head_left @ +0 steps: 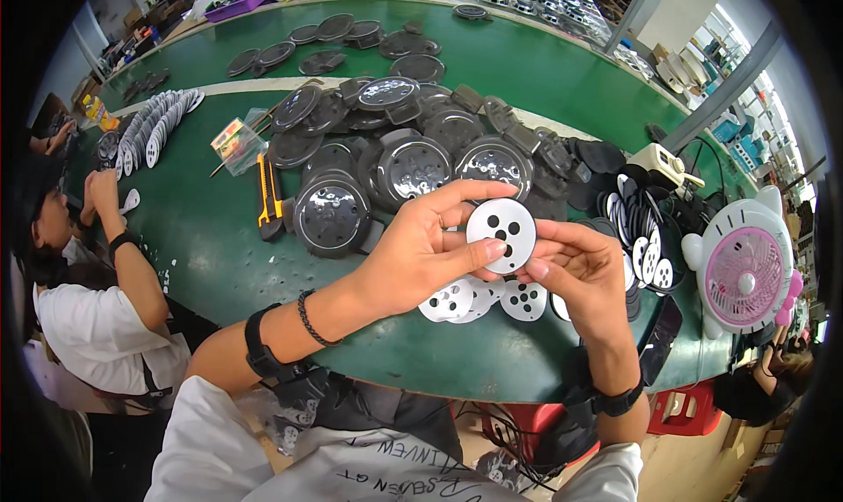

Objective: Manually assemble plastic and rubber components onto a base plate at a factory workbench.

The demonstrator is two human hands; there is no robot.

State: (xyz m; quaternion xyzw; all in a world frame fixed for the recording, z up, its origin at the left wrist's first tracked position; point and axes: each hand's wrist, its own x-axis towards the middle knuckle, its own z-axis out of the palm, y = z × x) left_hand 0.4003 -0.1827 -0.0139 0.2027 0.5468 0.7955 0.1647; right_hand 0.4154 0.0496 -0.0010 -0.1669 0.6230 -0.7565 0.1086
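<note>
Between both hands I hold a white round disc (520,225) with several black holes and a dark edge. My left hand (420,254) pinches it from the left, its thumb lying across the face. The fingers and thumb of my right hand (581,261) grip the opposite edge. Below the hands, more white discs with holes (448,302) lie on the green table (369,348), partly hidden by my fingers. Just beyond is a heap of dark round plastic housings (332,212), some glossy.
An orange and black utility knife (268,195) lies left of the heap, near a small plastic bag (237,147). To the right are stacked discs (645,230) and a pink and white fan (746,269). A co-worker (97,318) sits at the left beside a row of discs (158,125).
</note>
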